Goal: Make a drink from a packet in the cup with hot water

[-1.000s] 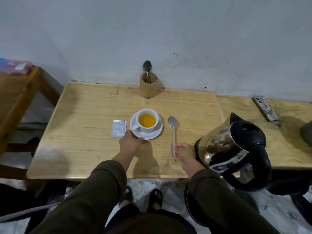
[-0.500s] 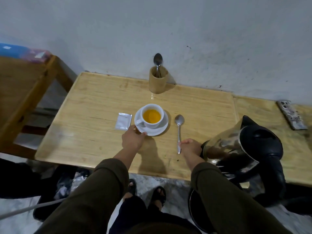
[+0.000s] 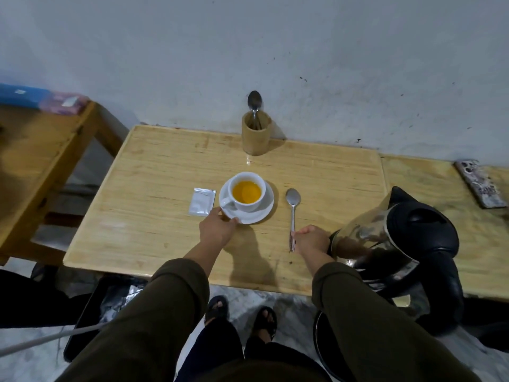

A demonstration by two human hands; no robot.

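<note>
A white cup [image 3: 248,205] holding orange-yellow drink stands on a white saucer [image 3: 263,215] in the middle of the wooden table [image 3: 154,210]. My left hand [image 3: 217,230] grips the saucer's near-left rim. Just left of the saucer lies a silver packet [image 3: 201,201], flat on the table. To the right of the saucer a metal spoon [image 3: 292,208] lies with its bowl pointing away from me, and my right hand [image 3: 309,239] is closed on the end of its handle. The steel kettle [image 3: 385,238] with a black lid stands right beside that hand.
A wooden holder [image 3: 256,136] with another spoon stands at the back against the wall. A phone [image 3: 480,186] lies on the adjoining table at far right. A lower wooden table [image 3: 41,150] stands to the left. My feet and a dark bin are below the front edge.
Both hands keep their hold on the saucer and the spoon handle. The view has shifted, so the table sits further right and lower in the picture; the objects themselves look unmoved.
</note>
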